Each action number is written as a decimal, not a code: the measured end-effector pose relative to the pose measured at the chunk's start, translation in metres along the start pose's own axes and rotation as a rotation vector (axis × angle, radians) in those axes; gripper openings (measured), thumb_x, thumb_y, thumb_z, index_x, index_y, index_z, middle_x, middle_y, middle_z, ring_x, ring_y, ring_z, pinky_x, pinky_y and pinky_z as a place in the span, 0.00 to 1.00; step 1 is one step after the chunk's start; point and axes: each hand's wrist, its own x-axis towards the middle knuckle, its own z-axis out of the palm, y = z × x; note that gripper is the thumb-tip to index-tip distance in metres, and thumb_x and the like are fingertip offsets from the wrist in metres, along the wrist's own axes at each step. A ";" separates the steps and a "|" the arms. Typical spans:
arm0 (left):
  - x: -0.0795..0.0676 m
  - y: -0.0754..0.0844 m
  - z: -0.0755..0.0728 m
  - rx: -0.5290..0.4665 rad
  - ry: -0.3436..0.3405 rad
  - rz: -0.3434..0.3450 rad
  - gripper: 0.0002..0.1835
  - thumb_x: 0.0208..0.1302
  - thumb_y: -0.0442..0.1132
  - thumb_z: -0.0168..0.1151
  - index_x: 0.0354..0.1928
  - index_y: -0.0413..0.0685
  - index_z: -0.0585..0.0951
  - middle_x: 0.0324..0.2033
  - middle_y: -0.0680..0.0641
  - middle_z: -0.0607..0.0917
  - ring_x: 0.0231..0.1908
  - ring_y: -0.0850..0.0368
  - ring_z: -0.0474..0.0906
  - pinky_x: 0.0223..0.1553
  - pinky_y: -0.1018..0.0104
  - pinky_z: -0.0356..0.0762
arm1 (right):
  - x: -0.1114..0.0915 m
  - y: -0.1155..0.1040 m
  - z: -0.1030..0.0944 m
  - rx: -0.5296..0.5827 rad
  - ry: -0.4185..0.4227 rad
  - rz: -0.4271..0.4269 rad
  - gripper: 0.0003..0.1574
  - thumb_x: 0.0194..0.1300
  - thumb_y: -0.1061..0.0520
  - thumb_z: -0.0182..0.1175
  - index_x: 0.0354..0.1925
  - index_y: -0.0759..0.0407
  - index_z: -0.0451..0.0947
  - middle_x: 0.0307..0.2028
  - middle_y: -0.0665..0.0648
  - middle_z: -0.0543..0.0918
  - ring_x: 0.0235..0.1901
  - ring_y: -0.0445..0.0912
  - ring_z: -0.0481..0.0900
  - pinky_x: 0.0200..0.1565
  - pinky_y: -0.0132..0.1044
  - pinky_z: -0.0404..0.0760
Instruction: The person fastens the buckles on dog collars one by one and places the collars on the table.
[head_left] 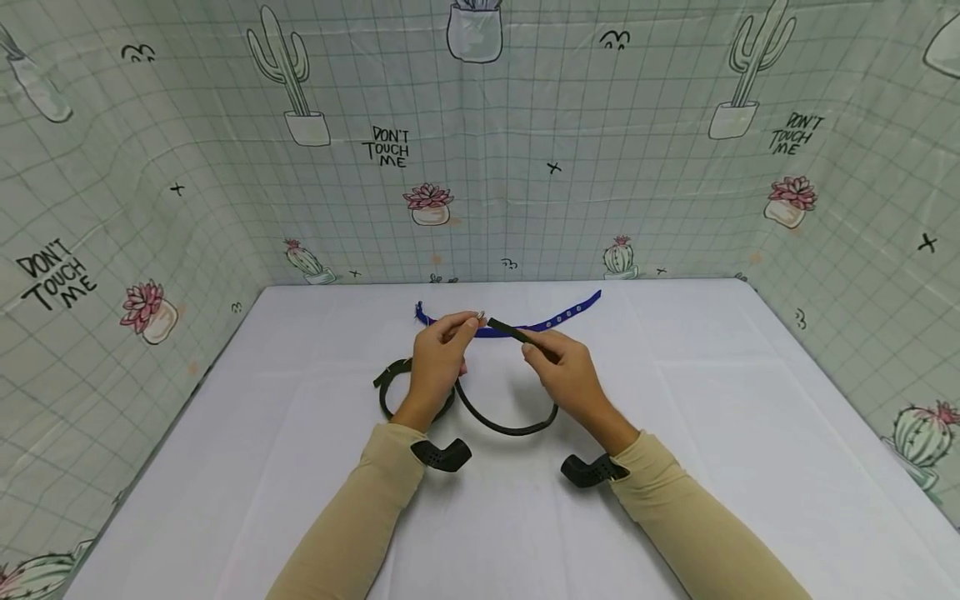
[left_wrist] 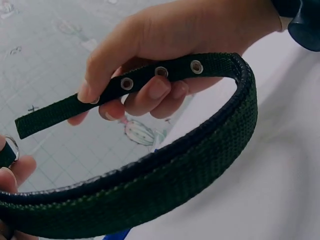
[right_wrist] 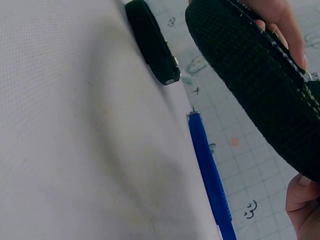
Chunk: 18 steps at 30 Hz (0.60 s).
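Left hand point(head_left: 437, 358) pinches the ringed end point(left_wrist: 7, 156), right hand point(head_left: 567, 372) the eyelet tail point(left_wrist: 144, 77); this dark-green webbing collar point(left_wrist: 150, 192) looks light, bendy, best gripped near its ends!

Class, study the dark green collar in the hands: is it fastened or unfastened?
The collar is unfastened: a gap shows between its eyelet end, in the right hand, and the metal ring at the left hand.

The head view looks forward and down over the counter point(head_left: 660, 517) from well back; the left wrist view faces the right hand point(left_wrist: 165, 40) across the near loop point(left_wrist: 165, 185); the right wrist view, tilted, sits close. Both share the loop.
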 end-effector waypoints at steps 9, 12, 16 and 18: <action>0.000 0.003 0.002 0.034 -0.044 -0.030 0.17 0.72 0.51 0.62 0.55 0.51 0.85 0.41 0.46 0.87 0.15 0.58 0.68 0.20 0.68 0.71 | 0.000 -0.004 0.004 -0.046 0.071 -0.016 0.15 0.75 0.63 0.56 0.50 0.71 0.84 0.31 0.59 0.79 0.29 0.46 0.70 0.28 0.32 0.68; -0.001 0.005 0.003 0.043 -0.065 -0.040 0.16 0.71 0.51 0.63 0.55 0.53 0.85 0.42 0.50 0.87 0.15 0.58 0.68 0.20 0.67 0.71 | 0.000 -0.004 0.004 -0.034 0.073 -0.027 0.14 0.74 0.64 0.56 0.51 0.71 0.84 0.31 0.59 0.79 0.29 0.46 0.70 0.28 0.32 0.68; -0.003 0.005 0.004 0.047 -0.100 -0.059 0.16 0.70 0.52 0.64 0.56 0.58 0.85 0.45 0.51 0.87 0.16 0.57 0.69 0.21 0.66 0.71 | -0.001 -0.002 0.004 -0.026 0.068 -0.045 0.14 0.73 0.64 0.57 0.52 0.70 0.83 0.33 0.59 0.80 0.30 0.44 0.72 0.29 0.31 0.69; -0.003 0.004 0.005 0.041 -0.118 -0.067 0.17 0.69 0.52 0.64 0.57 0.59 0.84 0.44 0.52 0.88 0.16 0.57 0.69 0.21 0.65 0.71 | -0.002 -0.001 0.003 -0.021 0.064 -0.050 0.14 0.73 0.65 0.57 0.52 0.70 0.83 0.33 0.59 0.80 0.29 0.43 0.72 0.29 0.30 0.71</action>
